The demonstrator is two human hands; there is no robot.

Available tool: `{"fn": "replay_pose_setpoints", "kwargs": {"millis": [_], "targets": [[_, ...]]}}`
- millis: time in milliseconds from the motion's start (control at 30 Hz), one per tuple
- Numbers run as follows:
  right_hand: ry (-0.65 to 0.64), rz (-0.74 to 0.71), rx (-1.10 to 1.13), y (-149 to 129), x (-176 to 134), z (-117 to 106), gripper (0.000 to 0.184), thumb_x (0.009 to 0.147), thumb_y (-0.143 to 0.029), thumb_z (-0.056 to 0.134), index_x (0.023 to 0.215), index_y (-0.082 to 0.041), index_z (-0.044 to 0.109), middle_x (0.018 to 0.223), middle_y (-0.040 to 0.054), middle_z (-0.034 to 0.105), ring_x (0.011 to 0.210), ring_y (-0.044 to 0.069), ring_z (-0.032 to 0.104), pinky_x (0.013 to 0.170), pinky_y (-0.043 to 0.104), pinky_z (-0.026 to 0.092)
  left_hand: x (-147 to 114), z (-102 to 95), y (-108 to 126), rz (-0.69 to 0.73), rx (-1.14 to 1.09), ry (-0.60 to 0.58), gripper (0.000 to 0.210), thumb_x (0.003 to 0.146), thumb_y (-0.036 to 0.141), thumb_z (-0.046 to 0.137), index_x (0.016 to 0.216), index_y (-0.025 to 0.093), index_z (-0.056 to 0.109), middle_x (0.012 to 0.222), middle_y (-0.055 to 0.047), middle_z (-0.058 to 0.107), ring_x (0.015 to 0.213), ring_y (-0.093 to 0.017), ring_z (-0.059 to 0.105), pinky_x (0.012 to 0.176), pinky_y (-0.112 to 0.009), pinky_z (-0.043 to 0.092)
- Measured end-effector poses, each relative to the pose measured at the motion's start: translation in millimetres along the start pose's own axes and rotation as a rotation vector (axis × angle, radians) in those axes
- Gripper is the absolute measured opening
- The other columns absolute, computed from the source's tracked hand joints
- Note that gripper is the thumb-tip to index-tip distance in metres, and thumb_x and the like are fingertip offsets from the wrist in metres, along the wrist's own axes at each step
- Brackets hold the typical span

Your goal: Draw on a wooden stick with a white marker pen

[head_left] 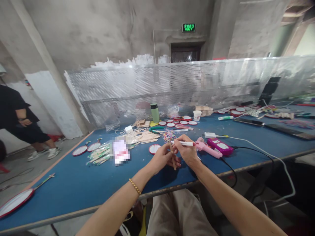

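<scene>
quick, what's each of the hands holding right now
Left hand: closed, holding a stick.
Right hand: closed, holding a pen.

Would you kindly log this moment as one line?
left hand: holds wooden stick | right hand: holds white pen | pink glue gun: on blue table

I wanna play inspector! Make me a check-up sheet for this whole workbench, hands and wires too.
Surface: blue tabletop, crowded toward the back.
Job's things: wooden stick and white marker, both in hand.
Clutter: loose sticks, red-rimmed discs, green bottle, paper cup, pink glue gun.
Hands: left hand holds the stick; right hand holds the marker.
Cables: white cable crosses the tabletop, drops over its edge.
Surroundings: perforated panel behind; lit exit sign; another person at left.
</scene>
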State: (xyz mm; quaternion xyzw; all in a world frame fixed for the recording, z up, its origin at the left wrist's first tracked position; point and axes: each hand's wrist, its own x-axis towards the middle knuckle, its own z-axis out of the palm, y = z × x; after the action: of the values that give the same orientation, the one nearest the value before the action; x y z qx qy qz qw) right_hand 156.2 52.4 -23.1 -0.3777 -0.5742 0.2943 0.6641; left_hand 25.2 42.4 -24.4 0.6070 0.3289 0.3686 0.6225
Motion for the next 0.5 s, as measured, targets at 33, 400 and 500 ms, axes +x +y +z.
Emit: {"fn": "replay_pose_setpoints", "kwargs": {"millis": [33,400,500], "targets": [[-0.002,0.0,0.001,0.4,0.0,0.0,0.026,0.077,-0.042,0.064,0.066,-0.021,0.053,0.05,-0.0033,0.06,0.04,0.013,0.057,0.041,0.022,0.046,0.1,-0.2,-0.1,0.0,-0.001,0.001,0.031,0.076,0.038,0.063,0.091,0.021,0.043,0.065,0.0,0.066,0.058,-0.022,0.07,0.056,-0.033,0.056],[-0.014,-0.002,-0.036,0.3,0.1,-0.1,0.027,0.078,-0.043,0.063,0.065,-0.021,0.054,0.051,-0.0025,0.061,0.04,0.012,0.057,0.04,0.022,0.047,1.1,-0.7,-1.3,0.013,-0.005,-0.007,0.037,0.076,0.044,0.065,0.093,0.02,0.043,0.066,-0.001,0.066,0.058,-0.022,0.07,0.054,-0.033,0.056],[-0.011,-0.007,-0.023,0.5,0.4,0.0,0.028,0.077,-0.043,0.064,0.065,-0.021,0.053,0.05,-0.0025,0.061,0.039,0.012,0.057,0.039,0.021,0.046,0.7,-0.9,-1.2,0.015,-0.004,-0.014,0.036,0.076,0.044,0.064,0.093,0.02,0.043,0.066,-0.001,0.066,0.059,-0.022,0.07,0.055,-0.033,0.056]]}}
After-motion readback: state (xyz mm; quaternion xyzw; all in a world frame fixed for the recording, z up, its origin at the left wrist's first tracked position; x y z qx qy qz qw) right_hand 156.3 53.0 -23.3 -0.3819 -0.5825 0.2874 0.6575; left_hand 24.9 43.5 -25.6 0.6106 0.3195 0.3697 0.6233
